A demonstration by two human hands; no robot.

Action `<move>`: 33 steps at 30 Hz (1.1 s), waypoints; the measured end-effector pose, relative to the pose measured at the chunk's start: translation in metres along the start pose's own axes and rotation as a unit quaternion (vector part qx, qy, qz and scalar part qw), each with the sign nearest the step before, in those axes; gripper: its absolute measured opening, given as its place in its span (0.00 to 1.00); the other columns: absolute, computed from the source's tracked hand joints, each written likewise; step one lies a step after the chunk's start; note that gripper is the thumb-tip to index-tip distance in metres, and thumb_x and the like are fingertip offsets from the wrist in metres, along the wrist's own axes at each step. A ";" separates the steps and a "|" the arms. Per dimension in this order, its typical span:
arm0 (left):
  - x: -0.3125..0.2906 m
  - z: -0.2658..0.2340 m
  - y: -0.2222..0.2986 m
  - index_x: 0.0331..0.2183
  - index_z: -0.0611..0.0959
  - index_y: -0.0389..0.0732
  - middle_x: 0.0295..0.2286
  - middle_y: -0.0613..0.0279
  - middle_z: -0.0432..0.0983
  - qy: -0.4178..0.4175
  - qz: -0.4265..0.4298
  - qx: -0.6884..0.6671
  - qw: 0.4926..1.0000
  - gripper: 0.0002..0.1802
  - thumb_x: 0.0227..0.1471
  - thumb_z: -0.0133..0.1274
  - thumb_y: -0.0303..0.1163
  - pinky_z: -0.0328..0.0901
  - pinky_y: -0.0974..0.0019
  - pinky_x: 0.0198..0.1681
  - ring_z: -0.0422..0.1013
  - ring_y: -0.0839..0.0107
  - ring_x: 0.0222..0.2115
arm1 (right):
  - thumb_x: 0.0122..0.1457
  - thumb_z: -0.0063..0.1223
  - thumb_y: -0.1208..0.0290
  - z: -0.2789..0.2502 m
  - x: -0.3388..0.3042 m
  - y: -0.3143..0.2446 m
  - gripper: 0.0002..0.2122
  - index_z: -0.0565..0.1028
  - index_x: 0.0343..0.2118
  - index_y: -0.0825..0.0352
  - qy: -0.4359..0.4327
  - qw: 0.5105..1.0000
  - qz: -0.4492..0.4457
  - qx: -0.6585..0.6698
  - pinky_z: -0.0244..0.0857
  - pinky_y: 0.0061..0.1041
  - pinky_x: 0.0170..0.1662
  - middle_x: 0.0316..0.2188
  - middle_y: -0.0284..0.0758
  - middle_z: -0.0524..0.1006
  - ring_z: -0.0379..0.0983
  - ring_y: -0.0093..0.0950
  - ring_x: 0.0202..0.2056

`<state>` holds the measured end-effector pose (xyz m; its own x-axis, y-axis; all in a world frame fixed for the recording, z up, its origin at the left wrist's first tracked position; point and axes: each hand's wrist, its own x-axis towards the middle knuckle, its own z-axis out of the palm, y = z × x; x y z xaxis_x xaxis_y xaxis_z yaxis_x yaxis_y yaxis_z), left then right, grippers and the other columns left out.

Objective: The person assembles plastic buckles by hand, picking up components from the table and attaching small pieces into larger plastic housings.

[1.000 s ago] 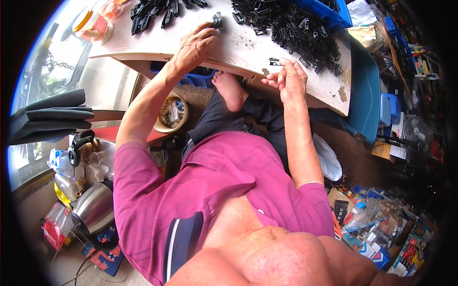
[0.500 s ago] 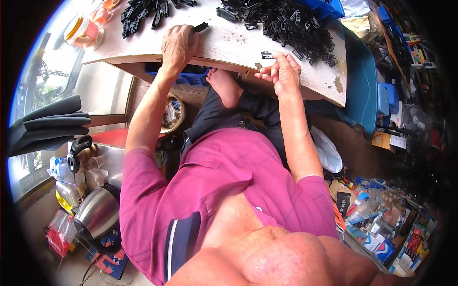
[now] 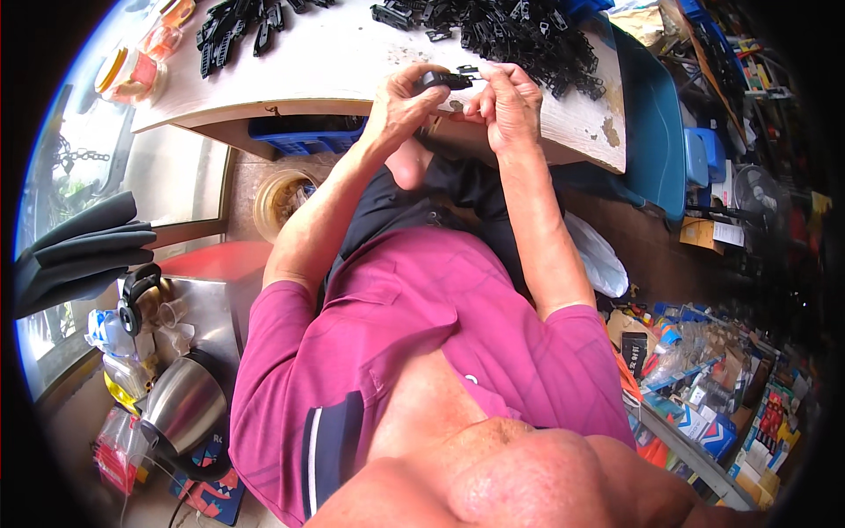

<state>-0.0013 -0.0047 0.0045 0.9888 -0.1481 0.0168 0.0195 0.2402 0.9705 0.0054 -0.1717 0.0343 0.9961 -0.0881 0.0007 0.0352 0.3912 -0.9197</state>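
Observation:
Over the front edge of the pale worktable (image 3: 317,75), my two hands have come close together. My left hand (image 3: 400,107) is closed around a black plastic part (image 3: 447,80) whose narrow end points right. In the fingertips of my right hand (image 3: 512,106) is a small black clip (image 3: 468,70), held right at that end; whether the two pieces touch is too small to tell. Behind my hands lies a large heap of black plastic parts (image 3: 528,44). A smaller group of longer black parts (image 3: 231,35) lies at the far left of the tabletop.
Lidded jars (image 3: 130,77) stand at the table's left end. Below the tabletop are a blue crate (image 3: 308,139) and a round tub (image 3: 275,204). A teal plastic chair (image 3: 650,132) is against the right side. A steel kettle (image 3: 185,400) stands at lower left.
My left hand has moved right along the table edge with its black part, up to my right hand. My right hand has shifted slightly left and up, still pinching the clip.

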 end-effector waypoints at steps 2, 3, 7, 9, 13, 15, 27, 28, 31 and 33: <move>0.000 0.004 -0.001 0.43 0.80 0.36 0.23 0.68 0.76 -0.009 -0.007 0.004 1.000 0.15 0.50 0.57 0.26 0.64 0.78 0.21 0.70 0.82 0.22 | 0.56 0.56 0.75 -0.003 0.000 0.006 0.04 0.73 0.26 0.66 -0.040 0.999 0.016 0.001 0.66 0.24 0.17 0.09 0.29 0.66 0.66 0.24 0.10; 0.000 0.005 0.000 0.43 0.79 0.35 0.22 0.68 0.76 -0.008 -0.007 0.008 1.000 0.16 0.50 0.56 0.26 0.63 0.78 0.21 0.70 0.82 0.21 | 0.56 0.55 0.77 -0.002 -0.001 0.007 0.03 0.73 0.27 0.67 -0.030 0.999 0.019 -0.006 0.67 0.24 0.18 0.09 0.28 0.66 0.65 0.23 0.09; 0.001 0.005 -0.004 0.43 0.79 0.35 0.22 0.67 0.75 -0.014 0.005 0.025 1.000 0.16 0.50 0.54 0.27 0.62 0.77 0.21 0.69 0.83 0.20 | 0.55 0.56 0.77 -0.003 0.000 0.013 0.04 0.73 0.27 0.67 -0.016 1.000 0.016 -0.018 0.67 0.24 0.18 0.09 0.28 0.66 0.65 0.23 0.09; -0.001 0.007 -0.004 0.44 0.79 0.35 0.21 0.67 0.75 -0.016 0.008 0.028 0.999 0.17 0.50 0.54 0.27 0.62 0.77 0.21 0.68 0.83 0.20 | 0.55 0.56 0.77 -0.002 -0.001 0.013 0.04 0.73 0.26 0.67 -0.007 1.000 0.005 -0.012 0.67 0.23 0.18 0.08 0.28 0.65 0.64 0.23 0.09; -0.002 0.006 -0.002 0.45 0.78 0.35 0.20 0.65 0.75 -0.025 -0.003 0.043 0.999 0.18 0.50 0.52 0.28 0.62 0.77 0.21 0.68 0.82 0.19 | 0.55 0.57 0.77 -0.004 -0.003 0.013 0.04 0.73 0.26 0.67 -0.008 1.000 0.004 -0.013 0.67 0.23 0.18 0.08 0.28 0.65 0.63 0.22 0.09; 0.000 0.001 -0.001 0.46 0.78 0.37 0.23 0.66 0.77 -0.036 -0.023 0.050 0.998 0.18 0.51 0.53 0.28 0.63 0.77 0.23 0.71 0.81 0.22 | 0.54 0.57 0.76 -0.003 -0.005 0.014 0.04 0.73 0.26 0.67 -0.010 1.000 0.002 0.005 0.67 0.23 0.18 0.09 0.27 0.65 0.63 0.21 0.09; 0.001 0.000 0.002 0.45 0.78 0.37 0.24 0.65 0.77 -0.056 -0.034 0.056 0.996 0.18 0.51 0.52 0.29 0.64 0.75 0.25 0.71 0.79 0.24 | 0.54 0.58 0.75 -0.001 -0.004 0.019 0.05 0.73 0.24 0.66 -0.020 1.000 -0.002 0.001 0.62 0.19 0.15 0.09 0.27 0.65 0.66 0.20 0.10; 0.001 0.000 0.002 0.44 0.78 0.34 0.22 0.62 0.76 -0.051 -0.030 0.045 0.997 0.18 0.49 0.51 0.28 0.64 0.74 0.23 0.70 0.78 0.21 | 0.54 0.58 0.75 -0.001 -0.004 0.019 0.05 0.73 0.24 0.66 -0.020 1.000 -0.001 0.000 0.62 0.19 0.15 0.09 0.27 0.65 0.66 0.20 0.10; 0.001 -0.001 0.004 0.45 0.78 0.34 0.23 0.61 0.76 -0.058 -0.025 0.055 0.997 0.19 0.49 0.50 0.28 0.65 0.74 0.23 0.71 0.77 0.22 | 0.54 0.59 0.74 0.000 -0.004 0.019 0.06 0.73 0.24 0.65 -0.018 1.000 0.013 -0.018 0.62 0.19 0.15 0.09 0.27 0.65 0.66 0.21 0.10; 0.001 -0.001 0.005 0.45 0.77 0.33 0.23 0.61 0.77 -0.057 -0.017 0.067 0.996 0.20 0.49 0.49 0.28 0.66 0.73 0.24 0.72 0.77 0.23 | 0.53 0.60 0.73 0.001 -0.004 0.018 0.06 0.73 0.24 0.65 -0.024 0.999 0.029 -0.027 0.63 0.20 0.15 0.09 0.26 0.64 0.65 0.20 0.09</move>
<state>0.0004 -0.0031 0.0089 0.9643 -0.2647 0.0028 0.0255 0.1034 0.9943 0.0017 -0.1635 0.0183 0.9991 -0.0224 -0.0353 -0.0254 0.3436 -0.9388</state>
